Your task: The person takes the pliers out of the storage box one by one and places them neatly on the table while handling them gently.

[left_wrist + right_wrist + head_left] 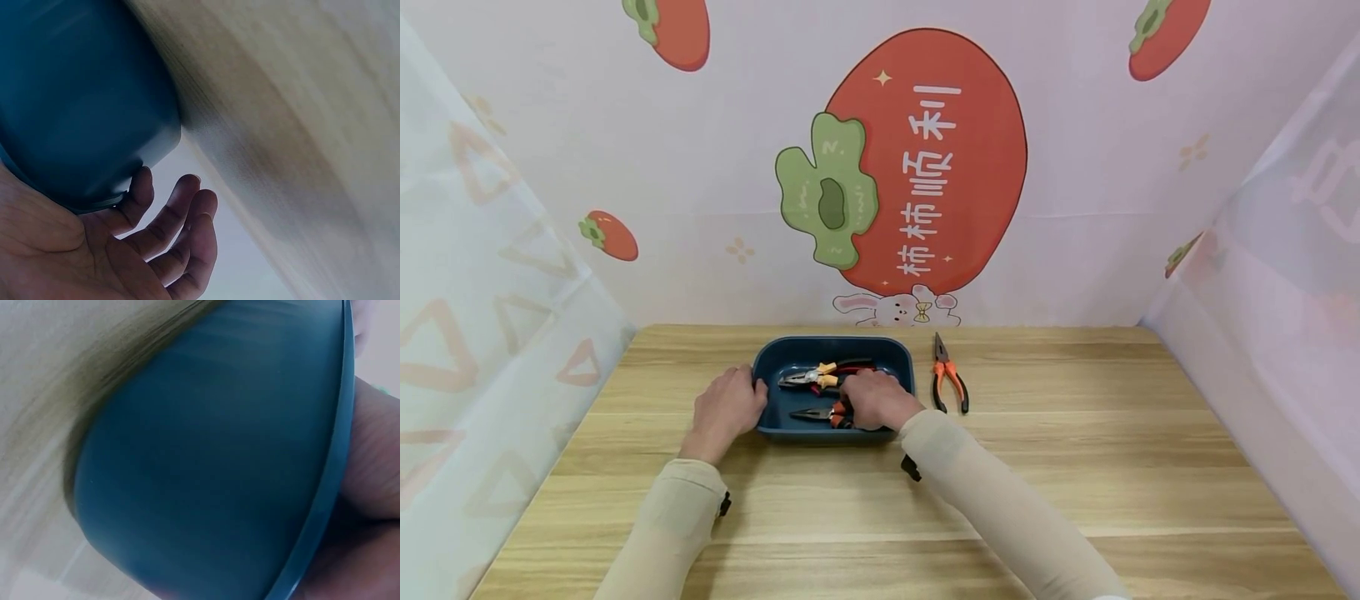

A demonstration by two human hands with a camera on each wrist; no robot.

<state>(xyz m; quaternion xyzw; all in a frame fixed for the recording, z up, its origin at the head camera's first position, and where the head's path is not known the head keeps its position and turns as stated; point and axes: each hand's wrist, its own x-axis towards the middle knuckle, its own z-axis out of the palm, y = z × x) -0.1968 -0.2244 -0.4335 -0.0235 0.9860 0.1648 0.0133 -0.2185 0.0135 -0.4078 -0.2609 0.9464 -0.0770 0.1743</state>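
Observation:
A dark blue plastic bin [827, 436] stands on the wooden table with several pliers inside. At its left end my left hand [730, 408] holds the rim; in the left wrist view the index finger touches the outer wall [81, 94] and the other fingers curl loosely. My right hand [876, 402] reaches into the bin's right half and grips long-nose pliers [812, 413] by their orange-and-black handles, jaws toward the left. Behind them lie pliers with yellow-and-black handles [827, 381]. In the right wrist view the bin's wall [206, 456] hides most of the hand.
Another pair of orange-and-black long-nose pliers [951, 375] lies on the table just right of the bin, tips pointing away. A printed white cloth [1075, 267] rises behind the table's far edge, with more cloth along both sides.

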